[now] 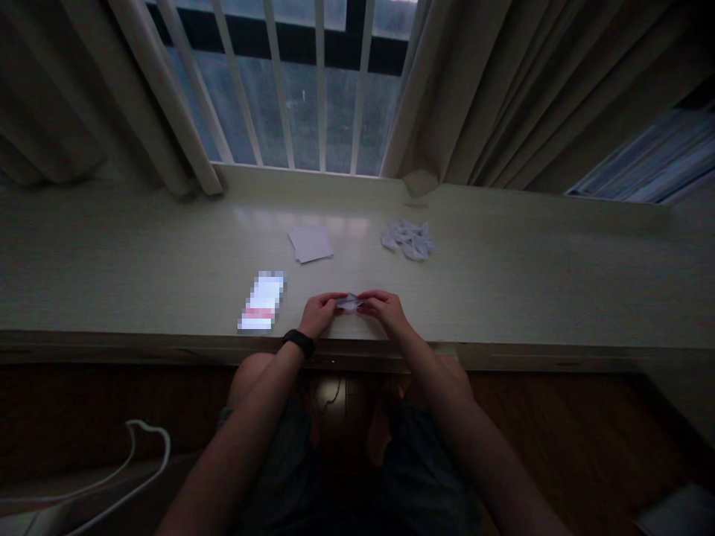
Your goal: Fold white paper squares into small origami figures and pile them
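Between my two hands is a small piece of folded white paper (350, 302), held just over the front part of the pale ledge. My left hand (320, 313), with a dark band on its wrist, pinches the paper's left end. The right end is gripped by the fingers of my right hand (385, 307). Beyond them, slightly left, lies a stack of square white paper sheets (311, 244). A loose pile of folded white paper pieces (409, 240) rests farther back on the right.
A phone with a lit, blurred screen (262, 301) lies left of my hands on the pale ledge (167, 268). Behind are a barred window (313, 112) and beige curtains (474, 89). A white cable (166, 447) loops at the lower left.
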### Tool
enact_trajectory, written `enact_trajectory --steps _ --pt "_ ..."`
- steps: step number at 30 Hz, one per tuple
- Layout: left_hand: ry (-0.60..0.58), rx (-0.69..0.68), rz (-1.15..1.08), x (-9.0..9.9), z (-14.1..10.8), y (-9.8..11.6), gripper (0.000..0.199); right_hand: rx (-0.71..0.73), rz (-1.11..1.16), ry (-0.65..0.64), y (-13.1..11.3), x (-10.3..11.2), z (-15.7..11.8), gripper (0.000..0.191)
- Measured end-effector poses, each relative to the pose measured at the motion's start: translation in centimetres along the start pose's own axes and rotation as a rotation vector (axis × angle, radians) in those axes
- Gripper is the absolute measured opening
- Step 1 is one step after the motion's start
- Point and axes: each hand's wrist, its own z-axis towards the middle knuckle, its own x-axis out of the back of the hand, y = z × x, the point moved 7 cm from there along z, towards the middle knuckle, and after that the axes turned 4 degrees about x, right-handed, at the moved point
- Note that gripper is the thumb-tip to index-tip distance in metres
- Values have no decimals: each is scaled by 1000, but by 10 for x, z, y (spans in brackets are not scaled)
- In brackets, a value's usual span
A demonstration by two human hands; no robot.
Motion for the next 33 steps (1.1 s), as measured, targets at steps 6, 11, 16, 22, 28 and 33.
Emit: enact_trajectory --steps 6,11,16,22,28,33 --pt "38 -99 395 5 -2 6 23 236 -521 -143 -16 1 -5 18" --pt "19 -45 236 6 -2 1 23 438 -773 -203 -33 -4 -14 9" --pt "-26 87 -70 1 -2 -6 22 403 -777 -128 -32 4 -8 9" --pt "-12 -115 209 1 -8 12 24 272 -612 -71 -21 12 -2 17" --pt "25 -222 365 4 -12 21 25 264 -516 -70 -19 12 -2 21" --pt "3 -200 279 0 -15 26 23 205 -337 -61 -14 9 -1 30"
